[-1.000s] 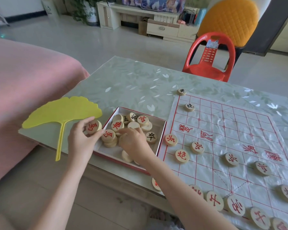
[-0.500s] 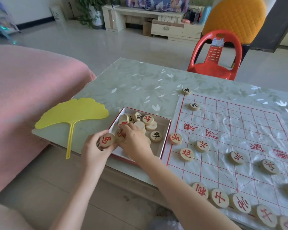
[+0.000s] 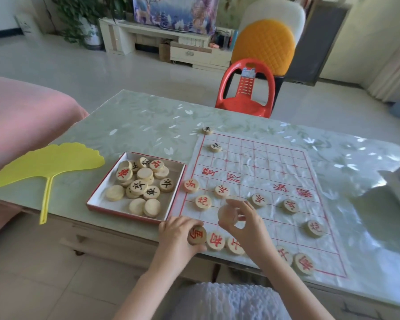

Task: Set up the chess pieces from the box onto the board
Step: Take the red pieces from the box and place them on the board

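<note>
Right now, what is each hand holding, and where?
Left hand grips a red-marked piece by its rim; right hand pinches a blurred piece by its edge.

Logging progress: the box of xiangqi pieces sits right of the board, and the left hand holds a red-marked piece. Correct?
No. The head view shows the box left of the board; the left hand does hold a red-marked piece.

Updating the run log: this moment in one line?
left hand: grips red piece at board edge | right hand: pinches blurred piece above board | box: part-full
</note>
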